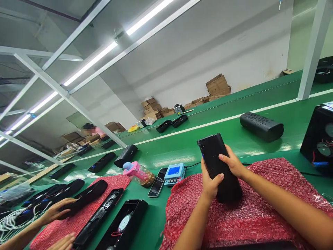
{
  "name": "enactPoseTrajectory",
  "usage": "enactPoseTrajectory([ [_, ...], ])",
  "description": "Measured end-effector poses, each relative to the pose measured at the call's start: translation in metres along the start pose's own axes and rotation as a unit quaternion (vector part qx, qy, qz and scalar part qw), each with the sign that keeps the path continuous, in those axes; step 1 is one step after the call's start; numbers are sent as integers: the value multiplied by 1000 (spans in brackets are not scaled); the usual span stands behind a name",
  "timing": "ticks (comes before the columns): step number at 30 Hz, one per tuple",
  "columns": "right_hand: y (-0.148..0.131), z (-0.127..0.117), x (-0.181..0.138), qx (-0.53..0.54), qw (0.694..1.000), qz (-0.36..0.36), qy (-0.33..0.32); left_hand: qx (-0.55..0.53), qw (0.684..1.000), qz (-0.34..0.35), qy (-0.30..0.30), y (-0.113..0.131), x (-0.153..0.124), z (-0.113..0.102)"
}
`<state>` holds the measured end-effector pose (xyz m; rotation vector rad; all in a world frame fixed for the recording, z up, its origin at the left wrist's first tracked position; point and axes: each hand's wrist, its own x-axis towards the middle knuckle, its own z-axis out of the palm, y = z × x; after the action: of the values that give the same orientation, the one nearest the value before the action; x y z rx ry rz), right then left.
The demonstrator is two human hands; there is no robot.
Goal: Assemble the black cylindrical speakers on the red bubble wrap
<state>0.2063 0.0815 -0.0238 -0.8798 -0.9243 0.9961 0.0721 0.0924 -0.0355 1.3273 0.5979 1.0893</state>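
Note:
A long black speaker (217, 163) stands tilted upright above the red bubble wrap (260, 205), its lower end near or on the wrap. My left hand (212, 182) is wrapped round its left side, thumb across the face. On the other side my right hand (231, 162) grips it higher up, thumb also on the face. The fingers behind the speaker are partly hidden. Left of the wrap are a small blue device with a screen (174, 173) and a phone (157, 183).
Another person's hand (58, 210) rests on a black speaker part (90, 194) at left. Open black housings (127, 225) lie between us. A pink-lidded bottle (140, 173) stands beside the phone. Another black speaker (261, 126) lies on the green line; an open speaker (321, 135) stands at far right.

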Motion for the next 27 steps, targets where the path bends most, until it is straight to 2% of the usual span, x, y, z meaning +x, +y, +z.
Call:
enactPoseTrajectory([
  [8, 0, 1, -1, -4, 1000, -1, 6, 3, 1000, -23, -11, 0, 1, -7],
  [16, -9, -5, 0, -1, 998, 45, -36, 18, 1000, -18, 4, 4, 1, -2],
  [20, -11, -4, 0, -5, 998, 57, -33, 17, 1000, 5, -10, 5, 1, 1],
  [27, -11, -2, -3, -13, 998, 66, -15, 1, 1000, -4, -1, 4, 0, 2],
])
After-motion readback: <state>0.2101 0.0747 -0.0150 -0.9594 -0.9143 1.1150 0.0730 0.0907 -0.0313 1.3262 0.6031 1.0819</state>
